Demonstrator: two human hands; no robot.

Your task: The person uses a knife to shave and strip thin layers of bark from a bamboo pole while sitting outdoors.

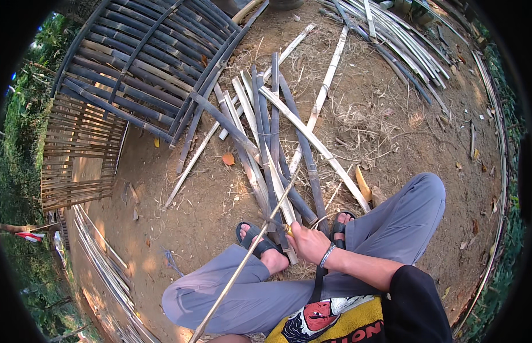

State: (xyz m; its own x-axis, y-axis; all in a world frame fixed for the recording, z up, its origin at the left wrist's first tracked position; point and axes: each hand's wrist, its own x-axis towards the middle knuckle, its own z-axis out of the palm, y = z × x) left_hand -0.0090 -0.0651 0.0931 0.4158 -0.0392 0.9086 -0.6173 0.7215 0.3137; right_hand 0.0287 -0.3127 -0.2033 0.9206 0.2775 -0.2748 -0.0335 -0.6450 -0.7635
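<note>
My right hand (309,246), with a bracelet at the wrist, is closed around the handle of a knife. A bit of yellow shows at the front of the fist, and the short dark blade (272,222) lies across a long thin bamboo strip (238,271). That strip slants from the lower edge, over my left leg, up to the bamboo pile. Only a sliver of skin, seemingly my left arm (229,338), shows at the lower edge; its fingers are hidden. Split bamboo pieces (266,123), some dark and some pale, lie crossed in front of my sandaled feet.
A dark bamboo slatted frame (143,57) stands at the far left, beside a lighter woven bamboo panel (83,151). Long pale strips (403,43) lie at the far right, with more strips (109,268) at the left. Fibrous shavings (363,137) and dry leaves litter the dirt.
</note>
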